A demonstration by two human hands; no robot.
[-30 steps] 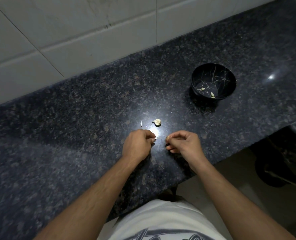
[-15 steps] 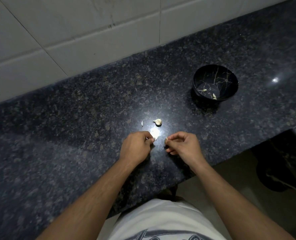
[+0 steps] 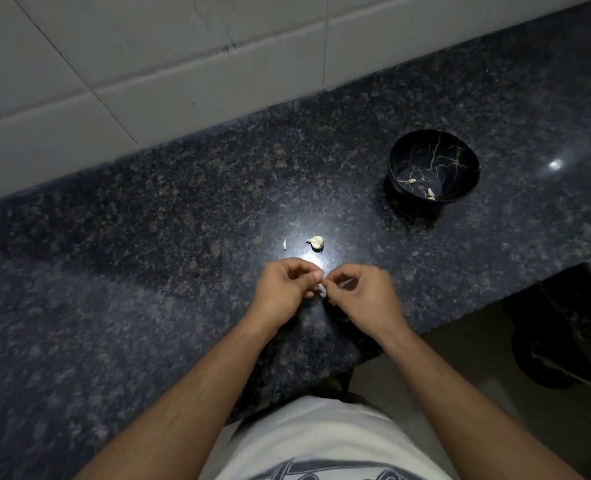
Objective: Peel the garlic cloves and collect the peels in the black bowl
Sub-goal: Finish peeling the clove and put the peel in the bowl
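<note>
1. Two bare hands are meeting fingertip to fingertip above the near part of a polished, dark speckled stone countertop [image 3: 148,271]; the left hand [image 3: 282,289] and right hand [image 3: 363,294] are both curling their fingers inward
2. Both are pinching a small pale garlic clove [image 3: 321,288] between them, and only a sliver of it is showing past the knuckles, so how much skin is on it is hard to tell
3. One more clove, a loose clove [image 3: 316,242], creamy and curved with a pointed tip, is lying on the stone just beyond the hands, in a bright patch of reflected light
4. Just left of it a thin white peel sliver [image 3: 285,243] is lying apart from it
5. Further right and back, well apart from the hands, a round glossy black bowl [image 3: 399,157] with fine gold crack-like lines is sitting upright, holding a few pale peel bits [image 3: 412,181] on its bottom
6. White glazed wall tiles [image 3: 183,81] are rising behind the counter, and a white printed shirt [image 3: 321,441] is being cut off by the lower edge
</note>
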